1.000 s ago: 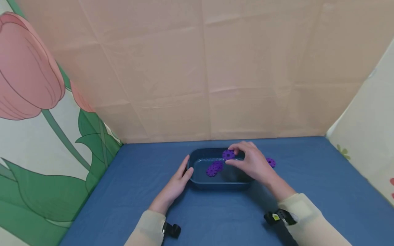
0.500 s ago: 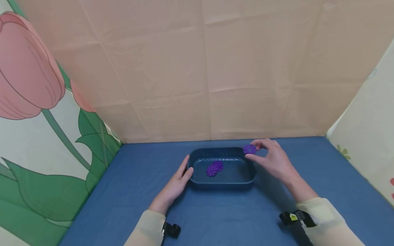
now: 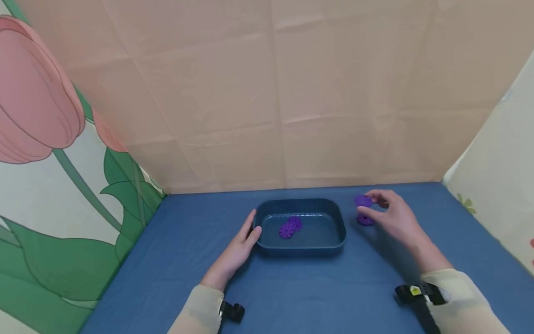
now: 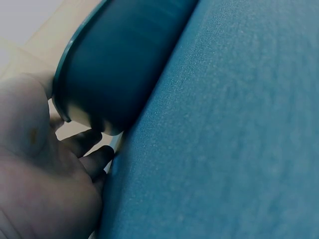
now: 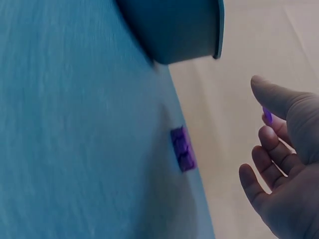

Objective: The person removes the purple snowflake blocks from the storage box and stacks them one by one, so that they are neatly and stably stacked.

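My left hand holds the left end of a dark blue plastic tray, with the thumb at the rim and the other fingers against the end wall. A few purple interlocking snowflake discs lie overlapping inside the tray, left of its middle. Right of the tray my right hand pinches one purple disc between thumb and forefinger, above the table. Just below it on the cloth is a small stack of purple discs. In the right wrist view only a sliver of the pinched disc shows.
A blue cloth covers the table. Behind it rises a beige sheet. A wall with painted tulips stands on the left and a pale wall on the right.
My right hand has carried the pinched disc from over the tray to the right, above the stack on the table. The left hand and the tray have stayed in place.
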`<state>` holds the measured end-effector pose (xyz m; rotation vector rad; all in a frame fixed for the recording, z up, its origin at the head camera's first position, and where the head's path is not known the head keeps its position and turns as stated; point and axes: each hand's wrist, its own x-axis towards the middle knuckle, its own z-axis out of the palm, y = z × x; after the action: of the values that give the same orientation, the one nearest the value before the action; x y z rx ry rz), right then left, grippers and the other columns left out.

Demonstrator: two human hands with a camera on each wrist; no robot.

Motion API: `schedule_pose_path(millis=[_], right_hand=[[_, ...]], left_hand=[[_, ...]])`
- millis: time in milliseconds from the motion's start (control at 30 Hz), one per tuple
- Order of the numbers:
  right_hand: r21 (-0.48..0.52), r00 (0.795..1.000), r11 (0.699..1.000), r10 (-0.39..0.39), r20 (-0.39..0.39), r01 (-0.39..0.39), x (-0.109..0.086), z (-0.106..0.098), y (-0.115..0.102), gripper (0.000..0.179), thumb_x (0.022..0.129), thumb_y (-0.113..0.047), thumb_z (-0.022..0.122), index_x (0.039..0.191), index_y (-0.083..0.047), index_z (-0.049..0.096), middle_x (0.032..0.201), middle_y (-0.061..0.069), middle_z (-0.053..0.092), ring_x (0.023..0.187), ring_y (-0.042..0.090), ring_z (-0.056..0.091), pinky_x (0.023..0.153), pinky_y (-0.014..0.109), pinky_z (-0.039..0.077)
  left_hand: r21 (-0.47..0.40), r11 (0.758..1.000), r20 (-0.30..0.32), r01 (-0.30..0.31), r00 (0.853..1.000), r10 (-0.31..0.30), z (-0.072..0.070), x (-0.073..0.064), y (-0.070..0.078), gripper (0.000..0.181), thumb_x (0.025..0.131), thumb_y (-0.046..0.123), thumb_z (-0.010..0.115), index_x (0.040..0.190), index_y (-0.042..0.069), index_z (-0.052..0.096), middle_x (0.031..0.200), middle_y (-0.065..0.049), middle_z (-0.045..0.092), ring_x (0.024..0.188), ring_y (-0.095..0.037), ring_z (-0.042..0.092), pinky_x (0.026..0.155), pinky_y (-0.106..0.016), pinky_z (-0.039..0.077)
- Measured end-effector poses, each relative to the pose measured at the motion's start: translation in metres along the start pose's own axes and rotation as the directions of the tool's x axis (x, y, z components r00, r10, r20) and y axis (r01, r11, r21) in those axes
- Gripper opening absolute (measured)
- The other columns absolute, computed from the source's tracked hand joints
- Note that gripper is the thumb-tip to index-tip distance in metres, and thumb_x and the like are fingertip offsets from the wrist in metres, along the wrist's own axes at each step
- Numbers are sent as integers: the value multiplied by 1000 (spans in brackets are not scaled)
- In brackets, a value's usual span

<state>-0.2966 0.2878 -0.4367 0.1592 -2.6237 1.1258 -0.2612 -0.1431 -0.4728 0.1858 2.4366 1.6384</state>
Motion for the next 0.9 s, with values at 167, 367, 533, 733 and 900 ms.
schedule_pose_path(millis=[167,367,533,733,900], right_hand=[[-19,1000,1000,-4,12,4,1,-2,15,54,86,-50,74,122,-12,63,119,16,61,111,39,58,92,55,45],[-43,996,999,23,82,-19,-1,-1,27,53,89,-52,70,124,-12,62,120,19,61,109,41,61,86,57,51],[-70,988,996,55,142,-46,-2,3,35,57,88,-55,68,126,-12,62,120,18,60,111,38,58,86,54,49],[-102,982,993,76,175,-59,-3,5,39,60,88,-58,68,127,-12,62,115,16,60,106,33,53,84,48,44],[-116,978,992,78,195,-56,-2,5,40,59,89,-57,68,127,-12,63,113,15,60,102,31,52,81,43,43]], left_hand=[[2,1000,-4,6,1000,-6,-1,-1,1,66,89,78,44,146,65,12,163,24,8,154,-14,5,123,-57,10],[9,1000,1,-3,1000,3,-1,-2,1,69,90,77,43,149,61,12,163,23,8,155,-15,5,123,-56,11],[4,1000,4,0,1000,0,-1,-2,2,66,89,78,43,146,64,12,163,24,8,154,-14,4,123,-56,11],[3,1000,4,-5,1000,5,-1,-1,1,74,90,77,43,153,55,11,163,23,8,154,-14,4,123,-56,10],[-4,1000,1,0,1000,0,-1,1,-1,69,89,78,43,149,61,12,163,25,8,154,-14,5,123,-57,11]])
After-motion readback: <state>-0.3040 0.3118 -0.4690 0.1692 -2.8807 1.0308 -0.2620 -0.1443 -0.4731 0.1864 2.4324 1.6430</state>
